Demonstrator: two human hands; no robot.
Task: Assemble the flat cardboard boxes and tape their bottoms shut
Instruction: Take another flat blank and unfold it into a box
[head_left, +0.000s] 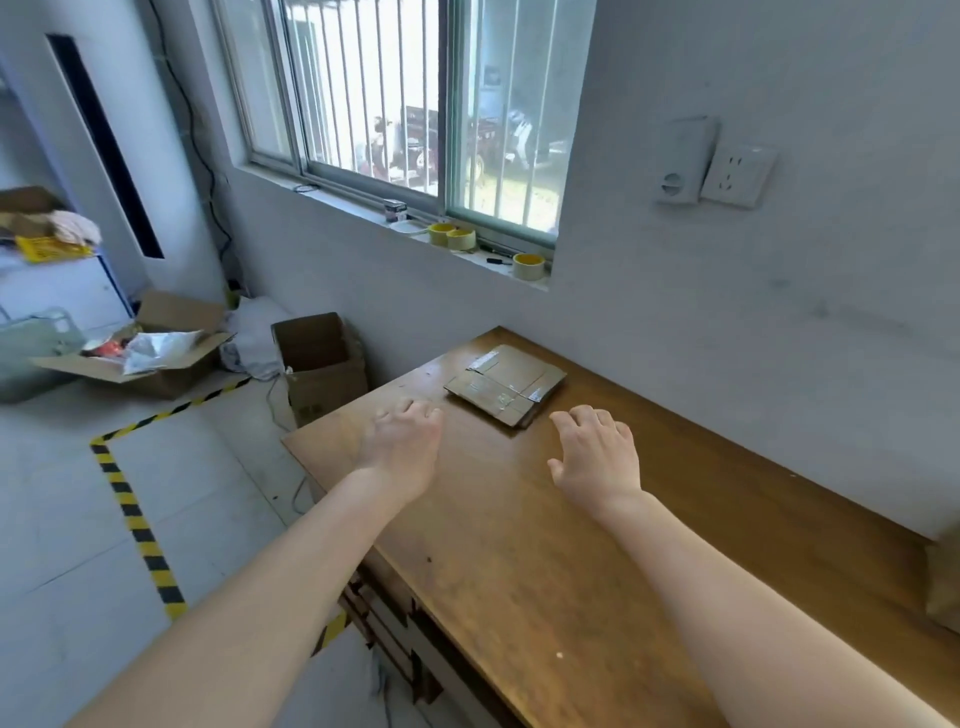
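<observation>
A small stack of flat brown cardboard boxes (505, 384), with strips of clear tape on top, lies on the wooden table (545, 545) near the wall. My left hand (402, 441) hovers just left of the stack, fingers relaxed and holding nothing. My right hand (597, 452) hovers to the stack's front right, fingers spread and empty. Neither hand touches the cardboard. Three rolls of yellowish tape sit on the window sill: two together (452, 236) and one further right (528, 266).
An open cardboard box (319, 364) stands on the floor by the table's far left end. Another open box with wrappings (140, 358) lies further left. Yellow-black tape (132, 509) marks the floor. A wall socket (737, 176) is above the table.
</observation>
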